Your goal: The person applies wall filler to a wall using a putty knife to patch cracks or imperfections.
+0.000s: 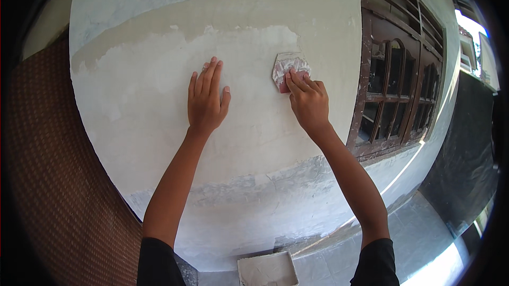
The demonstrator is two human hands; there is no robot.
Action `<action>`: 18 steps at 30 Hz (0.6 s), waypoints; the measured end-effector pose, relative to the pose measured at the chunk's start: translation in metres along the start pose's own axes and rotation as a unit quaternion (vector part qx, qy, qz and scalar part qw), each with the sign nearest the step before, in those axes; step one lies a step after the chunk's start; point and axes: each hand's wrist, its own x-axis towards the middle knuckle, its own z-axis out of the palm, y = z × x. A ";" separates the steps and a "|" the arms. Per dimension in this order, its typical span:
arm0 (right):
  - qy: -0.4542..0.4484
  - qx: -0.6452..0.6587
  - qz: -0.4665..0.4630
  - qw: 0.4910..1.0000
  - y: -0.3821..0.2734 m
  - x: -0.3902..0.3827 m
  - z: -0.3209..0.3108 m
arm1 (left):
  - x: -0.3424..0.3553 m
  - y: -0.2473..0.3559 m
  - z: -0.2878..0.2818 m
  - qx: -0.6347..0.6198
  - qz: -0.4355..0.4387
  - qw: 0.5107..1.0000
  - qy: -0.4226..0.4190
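My right hand (309, 98) grips a putty knife (286, 66), a flat scraper smeared with whitish putty and with a reddish lower part under my fingers. Its blade lies against the wall (249, 116), or very close to it. To the left, my left hand (207, 95) rests with its fingers stretched upward and its palm toward the wall, holding nothing. Around both hands the wall carries a broad pale patch of filler with a ragged upper edge, and a beige band (159, 18) runs above it.
Right of the wall is a brown wooden window (397, 74) with glass panes and a slatted vent. A putty-smeared tray (268, 269) sits on the grey tiled floor (318, 265) below. A brown woven screen (63, 169) stands on the left, a dark sheet (461, 153) on the far right.
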 end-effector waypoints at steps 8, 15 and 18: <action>-0.109 -0.032 -0.029 0.993 0.002 -0.020 -0.008 | -0.001 0.002 -0.003 -0.005 0.002 1.000 -0.009; -0.153 -0.016 -0.048 0.987 -0.013 -0.053 -0.037 | 0.011 0.004 -0.010 -0.085 0.009 0.996 -0.008; -0.116 0.052 -0.016 0.992 -0.023 -0.048 -0.051 | 0.021 -0.001 -0.009 -0.073 0.012 0.997 0.005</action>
